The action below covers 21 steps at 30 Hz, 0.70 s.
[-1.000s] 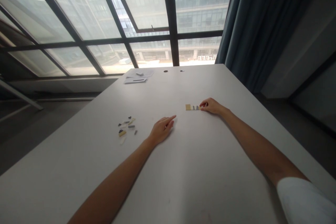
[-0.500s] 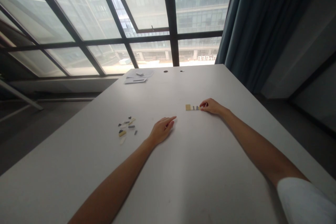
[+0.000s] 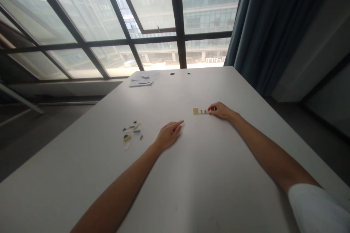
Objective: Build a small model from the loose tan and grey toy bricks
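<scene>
My right hand (image 3: 218, 110) has its thumb and fingers closed around the right end of a small flat brick build (image 3: 201, 111), which lies on the table. The build is tan at its left end, with white, grey and tan bands toward my fingers; its right end is hidden. My left hand (image 3: 169, 134) rests on the white table (image 3: 207, 174) with nothing in it, index finger stretched toward the build. Left of that hand lies a loose group of small bricks (image 3: 137, 131) in grey, black, white and tan, among them a thicker tan brick (image 3: 127, 138).
White papers (image 3: 141, 83) lie at the table's far left corner, with a small object on top. A dark round disc (image 3: 172, 74) and a small dark-and-white item (image 3: 189, 73) are near the far edge. Windows stand beyond, and a blue curtain (image 3: 251, 36) hangs at the right.
</scene>
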Each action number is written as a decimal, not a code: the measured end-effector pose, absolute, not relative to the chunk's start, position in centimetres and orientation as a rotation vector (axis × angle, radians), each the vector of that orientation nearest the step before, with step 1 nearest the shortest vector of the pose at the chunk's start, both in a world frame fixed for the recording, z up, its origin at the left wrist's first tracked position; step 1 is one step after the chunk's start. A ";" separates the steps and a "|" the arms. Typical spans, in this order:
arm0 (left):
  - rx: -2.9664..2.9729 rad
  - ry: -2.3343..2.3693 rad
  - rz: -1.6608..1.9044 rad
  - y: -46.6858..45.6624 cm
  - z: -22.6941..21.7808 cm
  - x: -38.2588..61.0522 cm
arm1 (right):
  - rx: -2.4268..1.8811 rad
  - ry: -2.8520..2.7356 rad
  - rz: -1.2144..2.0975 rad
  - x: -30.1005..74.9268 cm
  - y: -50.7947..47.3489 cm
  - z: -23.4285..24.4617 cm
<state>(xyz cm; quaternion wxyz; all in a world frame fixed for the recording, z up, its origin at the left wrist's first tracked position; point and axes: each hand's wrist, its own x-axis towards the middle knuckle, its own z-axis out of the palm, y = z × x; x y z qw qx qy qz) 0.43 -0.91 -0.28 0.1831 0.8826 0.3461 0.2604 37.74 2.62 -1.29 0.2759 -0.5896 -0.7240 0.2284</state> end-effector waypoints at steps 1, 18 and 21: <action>2.489 0.979 0.732 -0.9 -0.3 0.4 | -1.582 -1.946 0.618 37.7 2.6 -1.3; 2.498 0.994 0.708 -1.0 -0.4 0.6 | -1.569 -1.978 0.639 37.7 2.5 -1.1; 2.502 0.994 0.708 -1.0 -0.4 0.5 | -1.558 -1.986 0.646 37.7 2.4 -1.0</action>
